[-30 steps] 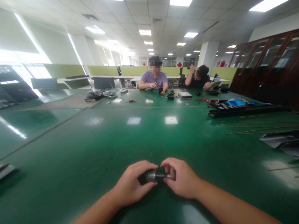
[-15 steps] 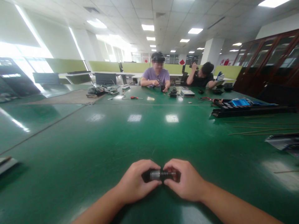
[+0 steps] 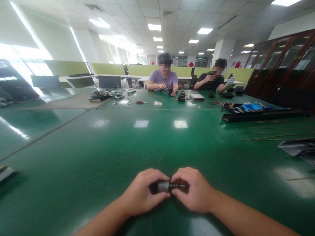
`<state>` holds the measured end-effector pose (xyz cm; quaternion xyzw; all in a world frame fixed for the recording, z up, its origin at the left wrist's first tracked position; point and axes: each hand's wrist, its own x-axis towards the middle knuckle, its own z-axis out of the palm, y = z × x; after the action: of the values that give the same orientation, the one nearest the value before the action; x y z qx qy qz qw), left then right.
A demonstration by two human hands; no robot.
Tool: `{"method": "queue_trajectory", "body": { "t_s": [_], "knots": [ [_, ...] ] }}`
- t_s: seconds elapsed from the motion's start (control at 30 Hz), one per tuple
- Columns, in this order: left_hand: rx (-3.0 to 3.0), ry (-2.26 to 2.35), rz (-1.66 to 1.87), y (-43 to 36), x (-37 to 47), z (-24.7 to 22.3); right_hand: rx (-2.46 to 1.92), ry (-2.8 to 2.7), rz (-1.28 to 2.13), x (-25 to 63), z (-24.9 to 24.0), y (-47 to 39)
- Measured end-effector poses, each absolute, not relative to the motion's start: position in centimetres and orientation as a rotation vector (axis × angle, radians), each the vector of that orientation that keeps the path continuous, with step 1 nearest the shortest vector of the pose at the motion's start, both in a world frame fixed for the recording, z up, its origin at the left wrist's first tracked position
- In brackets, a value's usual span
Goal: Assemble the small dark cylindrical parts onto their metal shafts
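Observation:
Low in the middle of the head view, just above the table, a small metal cylinder with a shaft (image 3: 163, 186) lies sideways between my hands. It has a silver-grey body, a dark left end and a thin dark shaft pointing right. My left hand (image 3: 142, 190) is curled round the body, thumb below and fingers above. My right hand (image 3: 195, 190) is closed round the shaft side, with thumb and fingertips near the joint of shaft and body. The far ends are partly shaded by my palms.
Across the green table (image 3: 123, 147) sit two people with small dark parts in their hands. A screwdriver (image 3: 140, 102), a white box (image 3: 197, 97) and electronic parts lie at the far side. To the right are a long black tray (image 3: 265, 116) and thin rods (image 3: 275, 133).
My hands stay round the metal cylinder, with the right fingers shifted slightly on the shaft side. The person at the far right has lowered a raised hand and turned the head.

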<state>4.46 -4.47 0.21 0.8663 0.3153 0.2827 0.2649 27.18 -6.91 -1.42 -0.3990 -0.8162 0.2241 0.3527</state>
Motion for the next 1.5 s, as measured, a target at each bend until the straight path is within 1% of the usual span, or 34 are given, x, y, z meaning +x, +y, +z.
{"method": "queue_trajectory", "body": {
  "t_s": [1.5],
  "knots": [
    [2.366,0.861,0.819,-4.81,4.68,0.05,-0.952,-2.162,0.556,27.29,-1.50,-6.72]
  ]
}}
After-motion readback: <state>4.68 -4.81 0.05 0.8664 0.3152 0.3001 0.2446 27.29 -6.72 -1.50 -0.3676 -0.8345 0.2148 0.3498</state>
